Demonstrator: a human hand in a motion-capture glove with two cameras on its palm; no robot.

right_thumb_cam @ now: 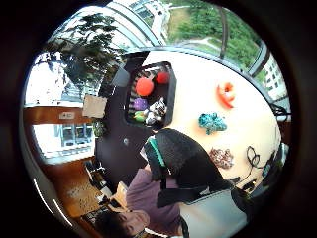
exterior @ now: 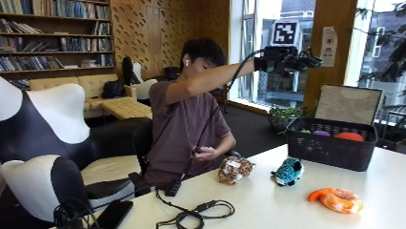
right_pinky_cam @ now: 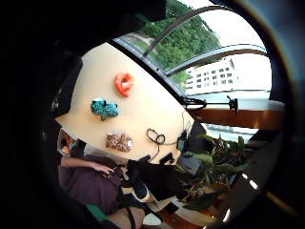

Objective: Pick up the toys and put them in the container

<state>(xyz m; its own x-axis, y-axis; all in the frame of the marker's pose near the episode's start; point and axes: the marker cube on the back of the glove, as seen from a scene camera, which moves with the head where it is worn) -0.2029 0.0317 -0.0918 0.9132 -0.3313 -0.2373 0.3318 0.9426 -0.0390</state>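
My gloved right hand is raised high above the table, up over the black basket, with fingers stretched out and nothing in them. Three plush toys lie on the cream table: a brown spotted one, a teal one and an orange one. The palm views look down on the same brown toy, teal toy and orange toy from far off. The basket holds a red ball, a purple toy and several other toys.
A coiled black cable and a dark device lie near the table's front edge. The person's bare left hand stays at the chest by the table edge. Black and white chairs stand behind.
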